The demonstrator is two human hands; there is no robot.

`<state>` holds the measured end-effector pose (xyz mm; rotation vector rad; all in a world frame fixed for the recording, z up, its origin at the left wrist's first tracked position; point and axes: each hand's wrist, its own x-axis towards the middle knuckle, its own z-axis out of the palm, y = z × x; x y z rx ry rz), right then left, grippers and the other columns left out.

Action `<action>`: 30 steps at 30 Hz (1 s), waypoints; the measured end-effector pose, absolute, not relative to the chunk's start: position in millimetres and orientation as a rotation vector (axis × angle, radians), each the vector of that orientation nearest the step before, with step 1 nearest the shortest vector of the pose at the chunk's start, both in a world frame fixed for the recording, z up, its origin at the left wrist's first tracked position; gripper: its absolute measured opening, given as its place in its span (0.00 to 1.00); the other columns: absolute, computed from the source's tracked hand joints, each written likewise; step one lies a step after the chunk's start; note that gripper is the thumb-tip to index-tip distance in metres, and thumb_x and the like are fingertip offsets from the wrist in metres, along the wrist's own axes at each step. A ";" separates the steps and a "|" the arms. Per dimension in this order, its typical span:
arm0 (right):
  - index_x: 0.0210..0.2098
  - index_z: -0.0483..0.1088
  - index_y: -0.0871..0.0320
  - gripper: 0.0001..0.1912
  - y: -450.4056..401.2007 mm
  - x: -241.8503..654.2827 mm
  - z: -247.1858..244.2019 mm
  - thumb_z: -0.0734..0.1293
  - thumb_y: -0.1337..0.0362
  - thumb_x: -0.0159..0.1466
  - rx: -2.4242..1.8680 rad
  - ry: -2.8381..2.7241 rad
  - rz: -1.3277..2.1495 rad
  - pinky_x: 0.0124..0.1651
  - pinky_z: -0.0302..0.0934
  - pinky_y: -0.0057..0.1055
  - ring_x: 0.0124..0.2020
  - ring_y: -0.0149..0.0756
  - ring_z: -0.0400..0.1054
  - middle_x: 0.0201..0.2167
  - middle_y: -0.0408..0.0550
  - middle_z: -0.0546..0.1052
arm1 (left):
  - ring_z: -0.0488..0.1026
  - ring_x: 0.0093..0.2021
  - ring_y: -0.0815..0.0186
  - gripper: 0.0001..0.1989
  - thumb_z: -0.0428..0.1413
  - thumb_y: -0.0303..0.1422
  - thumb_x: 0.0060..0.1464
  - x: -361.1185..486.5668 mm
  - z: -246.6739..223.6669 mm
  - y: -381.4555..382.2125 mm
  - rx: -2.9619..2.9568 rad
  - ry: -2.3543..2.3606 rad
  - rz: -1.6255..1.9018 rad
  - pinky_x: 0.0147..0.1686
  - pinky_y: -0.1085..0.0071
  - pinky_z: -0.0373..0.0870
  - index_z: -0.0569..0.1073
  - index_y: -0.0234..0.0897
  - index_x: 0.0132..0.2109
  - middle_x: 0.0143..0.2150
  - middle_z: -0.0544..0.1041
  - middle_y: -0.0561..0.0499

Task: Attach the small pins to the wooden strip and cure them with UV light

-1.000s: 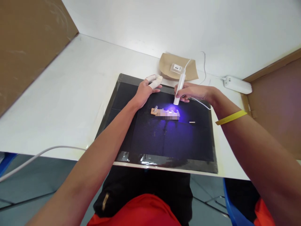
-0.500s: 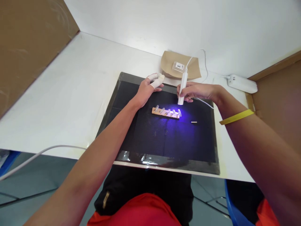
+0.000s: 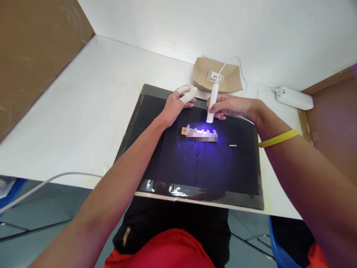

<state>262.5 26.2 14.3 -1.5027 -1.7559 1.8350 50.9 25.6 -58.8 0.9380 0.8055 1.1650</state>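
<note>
My right hand (image 3: 223,106) is wrapped round a white stick-shaped UV lamp (image 3: 213,102), whose lit end points down and casts violet light. Just below it, a narrow wooden-looking strip (image 3: 184,131) lies on the black mat (image 3: 173,160). Several small clear, nail-like tips (image 3: 187,128) stand up from the strip, and part of it is blurred by pixels. My left hand (image 3: 181,97), beyond the strip's left end, wears white finger covers (image 3: 189,96). Its covered fingertips are pressed together, and whatever is between them cannot be made out.
Behind the hands sits a brown paper tray (image 3: 202,74) with a small clear box (image 3: 211,77) in it. A short pale stick (image 3: 232,145) lies to the strip's right. The lamp's cord loops behind; a white power block (image 3: 294,98) stands at the right by a brown panel (image 3: 334,111).
The lamp has shifted slightly left along the strip in my right hand, and its glow covers more of the strip. My left hand keeps much the same pose. The view has moved slightly.
</note>
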 end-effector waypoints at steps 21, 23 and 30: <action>0.31 0.73 0.59 0.18 18.2 240.7 14.9 0.83 0.59 0.51 -1.298 -1.468 1.897 0.18 0.60 0.24 0.20 0.29 0.67 0.19 0.42 0.73 | 0.80 0.42 0.66 0.14 0.64 0.27 0.55 52.6 -61.7 29.2 0.845 0.778 1.172 0.41 0.72 0.78 0.76 0.33 0.49 0.47 0.79 0.46; 0.31 0.72 0.59 0.18 17.4 241.5 14.8 0.83 0.59 0.53 -1.299 -1.452 1.895 0.18 0.61 0.24 0.20 0.29 0.68 0.20 0.42 0.74 | 0.80 0.42 0.66 0.12 0.63 0.27 0.57 52.9 -61.5 29.4 0.829 0.788 1.175 0.40 0.72 0.77 0.76 0.33 0.48 0.47 0.79 0.46; 0.31 0.73 0.59 0.12 17.1 249.8 14.7 0.79 0.62 0.57 -1.302 -1.474 1.831 0.18 0.61 0.22 0.22 0.29 0.69 0.21 0.44 0.76 | 0.80 0.41 0.68 0.10 0.64 0.32 0.59 51.1 -56.7 28.9 0.868 0.807 1.156 0.40 0.74 0.77 0.77 0.35 0.47 0.49 0.80 0.47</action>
